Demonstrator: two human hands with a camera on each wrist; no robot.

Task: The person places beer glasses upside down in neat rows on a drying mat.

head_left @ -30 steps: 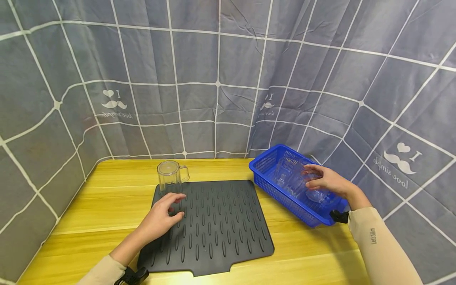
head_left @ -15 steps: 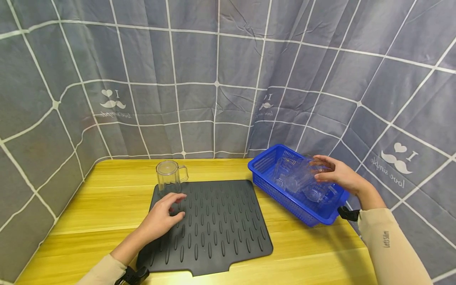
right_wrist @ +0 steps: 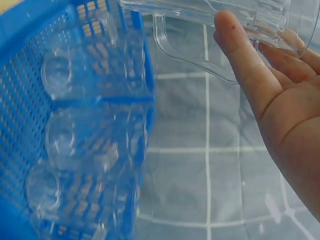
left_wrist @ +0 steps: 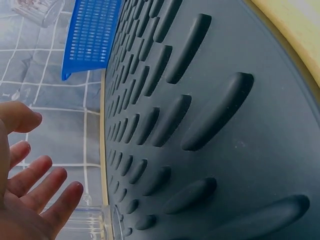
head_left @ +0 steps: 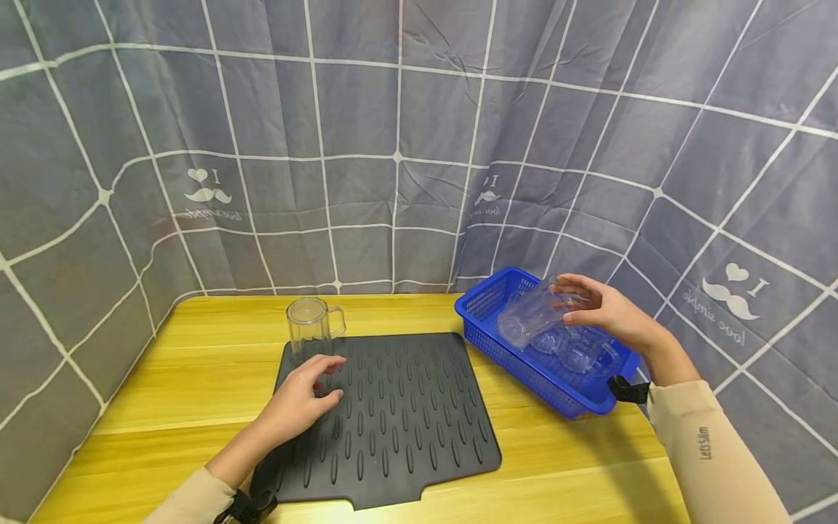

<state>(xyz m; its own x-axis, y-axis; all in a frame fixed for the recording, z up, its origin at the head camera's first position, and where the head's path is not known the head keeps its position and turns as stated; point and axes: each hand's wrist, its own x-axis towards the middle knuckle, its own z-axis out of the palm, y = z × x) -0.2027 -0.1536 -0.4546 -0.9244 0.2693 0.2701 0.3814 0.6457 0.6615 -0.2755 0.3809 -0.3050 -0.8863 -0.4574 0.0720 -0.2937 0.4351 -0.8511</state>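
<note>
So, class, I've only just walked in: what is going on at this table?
A person's right hand grips a clear plastic mug, tilted on its side above a blue basket that holds more clear mugs. The left hand rests with relaxed fingers on a black ribbed drying mat. One clear mug stands upright at the mat's far left corner.

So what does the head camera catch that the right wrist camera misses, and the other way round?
Only the head view shows the left hand resting on the dark ridged mat, a clear mug standing at the mat's far corner, and the yellow table. Only the right wrist view shows the clear mugs in the basket up close, lying on their sides. Both show the right hand holding a clear mug over the blue basket.
</note>
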